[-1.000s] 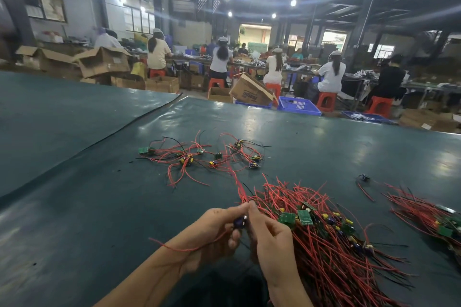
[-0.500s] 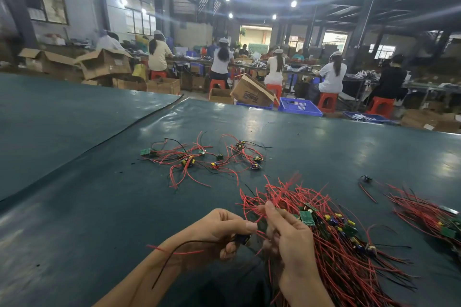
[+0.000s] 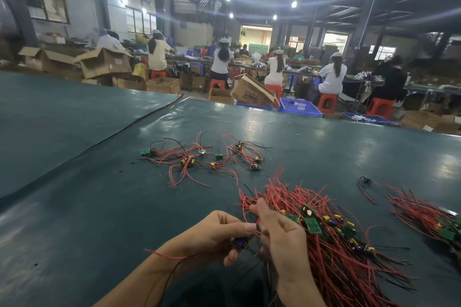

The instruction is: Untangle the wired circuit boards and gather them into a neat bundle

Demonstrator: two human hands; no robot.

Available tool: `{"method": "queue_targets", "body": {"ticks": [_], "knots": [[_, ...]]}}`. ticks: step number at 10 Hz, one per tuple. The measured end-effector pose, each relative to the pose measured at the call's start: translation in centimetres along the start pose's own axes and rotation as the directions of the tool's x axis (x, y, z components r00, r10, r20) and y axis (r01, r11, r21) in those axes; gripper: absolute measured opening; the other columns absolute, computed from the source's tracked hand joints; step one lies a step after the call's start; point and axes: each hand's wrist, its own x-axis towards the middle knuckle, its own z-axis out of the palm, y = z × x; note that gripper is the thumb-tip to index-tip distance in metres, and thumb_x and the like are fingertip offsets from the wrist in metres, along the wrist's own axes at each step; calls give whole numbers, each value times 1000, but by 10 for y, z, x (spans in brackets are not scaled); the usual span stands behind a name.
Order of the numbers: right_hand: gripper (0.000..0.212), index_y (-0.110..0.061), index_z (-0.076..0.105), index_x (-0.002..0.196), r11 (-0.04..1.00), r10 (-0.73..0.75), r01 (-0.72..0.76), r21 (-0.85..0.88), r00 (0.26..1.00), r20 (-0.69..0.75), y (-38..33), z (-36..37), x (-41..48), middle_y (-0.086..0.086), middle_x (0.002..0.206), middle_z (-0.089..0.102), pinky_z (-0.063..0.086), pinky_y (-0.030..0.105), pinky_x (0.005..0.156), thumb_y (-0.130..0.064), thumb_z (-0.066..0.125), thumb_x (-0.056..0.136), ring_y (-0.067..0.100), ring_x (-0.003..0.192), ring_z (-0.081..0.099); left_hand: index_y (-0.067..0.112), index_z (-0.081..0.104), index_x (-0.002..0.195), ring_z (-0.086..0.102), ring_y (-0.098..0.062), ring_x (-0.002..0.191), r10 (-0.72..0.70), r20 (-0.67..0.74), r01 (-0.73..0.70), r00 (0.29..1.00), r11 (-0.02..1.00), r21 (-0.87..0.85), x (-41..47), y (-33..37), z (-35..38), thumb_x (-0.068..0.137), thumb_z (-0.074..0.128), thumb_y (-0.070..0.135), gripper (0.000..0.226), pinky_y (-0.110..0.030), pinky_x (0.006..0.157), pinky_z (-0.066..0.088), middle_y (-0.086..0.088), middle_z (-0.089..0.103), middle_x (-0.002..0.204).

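My left hand [image 3: 219,234] pinches a small blue-and-green circuit board [image 3: 240,244]; its red and black wires trail back over my left forearm. My right hand [image 3: 279,234] sits against it, fingers curled into the red wires at the near end of a big tangled pile of wired boards [image 3: 331,237]. Farther out on the dark green table [image 3: 99,207] lies a loose scatter of several wired boards [image 3: 199,157]. A third red-wired bunch [image 3: 429,217] lies at the right edge.
A stray black-tipped wire [image 3: 364,182] lies between the two right-hand piles. A seam [image 3: 104,142] splits the table surface on the left. Beyond the far edge are cardboard boxes [image 3: 254,95], blue crates [image 3: 299,107] and seated people at benches.
My left hand has drawn the small board and its wires toward me, away from the pile. My right hand has slid down among the pile's wires beside it.
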Motion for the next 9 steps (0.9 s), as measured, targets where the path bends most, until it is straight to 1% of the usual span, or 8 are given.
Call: {"method": "queue_targets", "body": {"ticks": [1, 2, 3, 4, 5, 7, 8, 9], "knots": [[32, -12, 77, 60, 998, -8, 9, -54, 1000, 13, 5, 6, 1, 1, 54, 66, 44, 18, 47, -19, 67, 89, 8, 47, 55, 17, 60, 48, 49, -7, 30, -27, 22, 26, 999, 999, 38, 1, -2, 1, 79, 68, 30, 35, -15, 35, 39, -2, 55, 41], [37, -8, 77, 65, 999, 11, -11, -48, 1000, -6, 3, 1, 1, -2, 43, 43, 27, 19, 37, -24, 61, 95, 9, 35, 34, 18, 61, 50, 51, -5, 32, -31, 73, 28, 997, 999, 40, 0, -2, 1, 79, 70, 29, 32, -15, 36, 40, 0, 56, 42], [38, -5, 77, 68, 998, 52, -51, 32, 998, -34, 1, -3, 4, -7, 40, 34, 22, 16, 34, -27, 59, 95, 4, 32, 28, 19, 61, 53, 54, -4, 36, -37, 125, 30, 991, 998, 60, -2, 0, 1, 72, 73, 33, 28, -15, 37, 42, 1, 55, 45], [42, -5, 76, 65, 986, 74, -65, 153, 996, -56, -1, -8, 7, -4, 44, 31, 18, 15, 34, -26, 57, 97, 5, 32, 20, 16, 59, 56, 56, -4, 38, -50, 183, 40, 982, 997, 60, -5, 2, -4, 74, 73, 29, 26, -15, 37, 44, 1, 58, 49], [42, -6, 75, 61, 968, 64, -42, 246, 994, -83, -5, -14, 10, 0, 50, 41, 19, 16, 32, -23, 58, 96, 4, 32, 22, 19, 62, 55, 56, -2, 38, -63, 255, 49, 965, 997, 60, -9, 5, -9, 76, 74, 27, 25, -14, 36, 42, 3, 61, 54], [39, -7, 76, 65, 969, 14, 7, 248, 996, -85, -7, -19, 11, -2, 50, 48, 24, 17, 32, -23, 58, 96, 6, 32, 28, 19, 61, 50, 49, -4, 31, -72, 283, 46, 956, 994, 98, -15, 12, -27, 64, 82, 42, 35, -17, 31, 29, 4, 55, 41], [32, -8, 76, 70, 969, 20, 8, 246, 993, -112, -7, -22, 13, 2, 53, 57, 25, 17, 32, -22, 60, 95, 7, 33, 34, 18, 55, 44, 39, -9, 27, -90, 73, 94, 993, 994, -48, -13, 7, -28, 64, 78, 37, 36, -21, 33, 24, 1, 42, 34], [16, -9, 69, 85, 973, -4, 39, 226, 988, -152, -5, -25, 16, 9, 60, 66, 28, 15, 32, -20, 63, 94, 7, 32, 36, 14, 44, 47, 34, -11, 30, -169, -142, 135, 975, 967, -218, -3, -1, -27, 72, 71, 29, 40, -21, 38, 30, 0, 33, 37]]}}
